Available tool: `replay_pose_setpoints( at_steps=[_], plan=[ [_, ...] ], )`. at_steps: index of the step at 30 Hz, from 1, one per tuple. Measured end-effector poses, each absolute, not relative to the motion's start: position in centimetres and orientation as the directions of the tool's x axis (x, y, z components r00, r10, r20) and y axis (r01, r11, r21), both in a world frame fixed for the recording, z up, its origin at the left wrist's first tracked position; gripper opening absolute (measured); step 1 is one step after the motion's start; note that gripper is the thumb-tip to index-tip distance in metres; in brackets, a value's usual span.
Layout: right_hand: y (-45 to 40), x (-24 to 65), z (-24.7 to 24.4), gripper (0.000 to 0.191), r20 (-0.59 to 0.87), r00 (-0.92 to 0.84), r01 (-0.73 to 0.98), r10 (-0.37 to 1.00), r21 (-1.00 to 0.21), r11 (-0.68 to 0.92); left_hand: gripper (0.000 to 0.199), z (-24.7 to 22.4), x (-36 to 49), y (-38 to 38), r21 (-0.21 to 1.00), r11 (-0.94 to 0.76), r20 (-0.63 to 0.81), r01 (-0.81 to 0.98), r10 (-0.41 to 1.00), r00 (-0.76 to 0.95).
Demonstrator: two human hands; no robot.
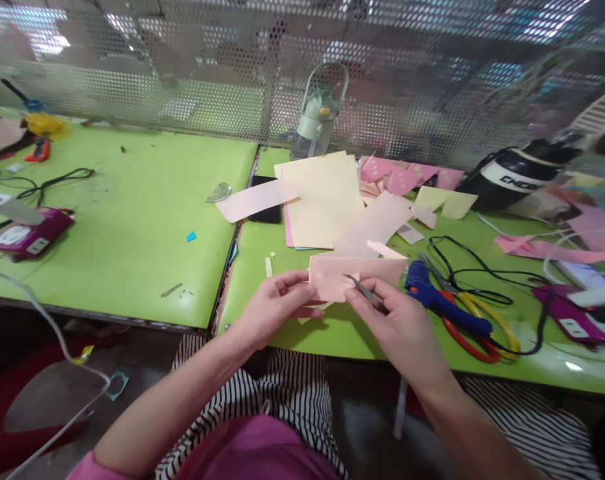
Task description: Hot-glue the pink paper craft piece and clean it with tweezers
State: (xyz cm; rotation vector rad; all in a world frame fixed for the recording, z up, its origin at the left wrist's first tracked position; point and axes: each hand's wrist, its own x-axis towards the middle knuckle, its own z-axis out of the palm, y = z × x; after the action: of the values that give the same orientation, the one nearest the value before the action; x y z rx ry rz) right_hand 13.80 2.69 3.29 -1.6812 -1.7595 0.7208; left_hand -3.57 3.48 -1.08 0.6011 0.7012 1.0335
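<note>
A folded pale pink paper piece (327, 273) is pinched at its left end by my left hand (282, 303), thumb in front and fingers partly behind. My right hand (399, 323) grips dark metal tweezers (367, 291), whose tips point left over the paper's front face. Whether the tips hold a small scrap there is too fine to tell. Just beyond lie a pale pink strip (375, 223) and a stack of cream sheets (325, 200). Right of my right hand rests a blue glue gun (447, 303).
Red-and-yellow-handled scissors (507, 327) and black cables lie at the right. A black phone (266, 212) sits partly under another pink strip (257, 199). Upright at the back stands a green bottle (316, 120); a black bottle (517, 177) lies near the perforated screen (182, 87).
</note>
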Motion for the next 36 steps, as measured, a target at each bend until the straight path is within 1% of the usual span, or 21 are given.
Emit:
replay_pose_setpoints(
  at_steps=[2, 4, 7, 9, 12, 15, 20, 24, 28, 32, 36],
  plan=[
    [3.0, 13.8, 3.4, 0.029, 0.042, -0.056, 0.656, 0.998, -0.752, 0.068, 0.023, -1.1, -3.7, 3.7, 0.762, 0.396, -0.243, -0.512, 0.909, 0.340],
    [3.3, 13.8, 3.6, 0.030, 0.031, -0.097, 0.637, 0.995, -0.766, 0.085, 0.018, -0.8, -4.0, 4.1, 0.783, 0.379, -0.251, -0.493, 0.918, 0.307],
    [3.5, 14.3, 3.8, 0.035, 0.008, -0.145, 0.644, 0.989, -0.759, 0.101, 0.010, 0.0, -5.3, 5.2, 0.791, 0.333, -0.271, -0.514, 0.943, 0.194],
    [3.7, 15.0, 3.7, 0.037, -0.003, -0.167, 0.686, 0.986, -0.719, 0.114, 0.006, 0.8, -6.6, 6.0, 0.796, 0.265, -0.260, -0.544, 0.962, 0.088],
    [4.3, 16.1, 3.3, 0.037, -0.037, -0.230, 0.760, 0.973, -0.631, 0.155, 0.006, 1.6, -8.6, 7.2, 0.802, 0.104, -0.198, -0.588, 0.975, -0.097],
    [5.2, 16.5, 2.8, 0.038, -0.107, -0.307, 0.793, 0.946, -0.579, 0.192, 0.009, 1.8, -9.9, 8.0, 0.792, 0.003, -0.161, -0.611, 0.966, -0.204],
    [6.8, 15.5, 2.5, 0.038, -0.171, -0.375, 0.807, 0.911, -0.545, 0.230, 0.009, 1.6, -10.4, 8.3, 0.778, -0.018, -0.156, -0.629, 0.963, -0.220],
    [8.5, 13.8, 2.4, 0.039, -0.175, -0.415, 0.837, 0.893, -0.458, 0.300, 0.008, 1.6, -10.4, 8.3, 0.776, -0.008, -0.168, -0.631, 0.961, -0.220],
    [10.4, 12.0, 2.5, 0.039, -0.167, -0.451, 0.832, 0.877, -0.435, 0.345, 0.010, 1.7, -10.5, 8.3, 0.775, 0.009, -0.182, -0.631, 0.960, -0.210],
    [11.1, 12.0, 3.2, 0.038, -0.161, -0.434, 0.847, 0.886, -0.410, 0.340, 0.008, 1.7, -10.6, 8.3, 0.762, 0.008, -0.203, -0.648, 0.953, -0.227],
    [10.3, 13.8, 3.6, 0.035, -0.154, -0.414, 0.865, 0.897, -0.374, 0.335, 0.007, 1.9, -10.6, 8.1, 0.747, 0.023, -0.236, -0.664, 0.943, -0.234]
  ],
)
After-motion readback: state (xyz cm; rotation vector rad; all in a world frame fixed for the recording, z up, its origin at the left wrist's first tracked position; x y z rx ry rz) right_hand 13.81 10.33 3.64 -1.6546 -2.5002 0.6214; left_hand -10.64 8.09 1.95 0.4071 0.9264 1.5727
